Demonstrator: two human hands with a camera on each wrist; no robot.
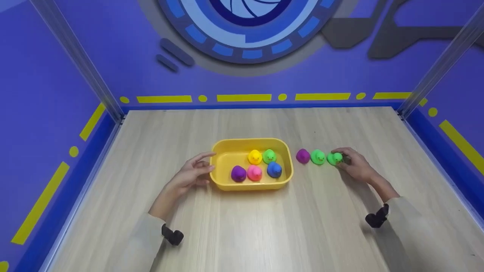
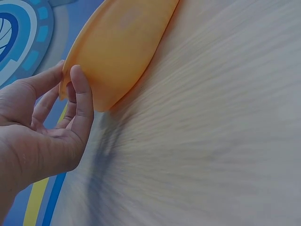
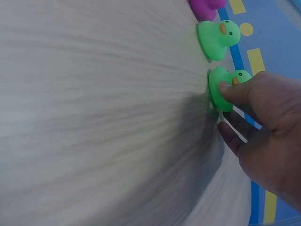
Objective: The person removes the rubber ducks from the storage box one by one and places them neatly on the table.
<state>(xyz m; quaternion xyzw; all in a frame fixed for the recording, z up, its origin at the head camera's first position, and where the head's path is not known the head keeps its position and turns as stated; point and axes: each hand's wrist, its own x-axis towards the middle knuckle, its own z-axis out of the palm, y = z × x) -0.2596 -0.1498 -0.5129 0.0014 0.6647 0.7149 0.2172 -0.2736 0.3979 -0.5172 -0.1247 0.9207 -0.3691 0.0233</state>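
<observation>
A yellow plastic tub stands on the table with several small rubber ducks inside: a yellow duck, a green one, a purple one, a pink one and a blue duck. My left hand grips the rim at the tub's left end; the left wrist view shows the fingers against its wall. To the right of the tub, a purple duck and two green ducks stand in a row. My right hand pinches the outermost green duck between thumb and fingers. Next to it is the middle green duck.
The wooden table reaches back to a blue wall with yellow dashes along its lower part. Side walls with metal corner posts border the table left and right. A small black device sits on each wrist.
</observation>
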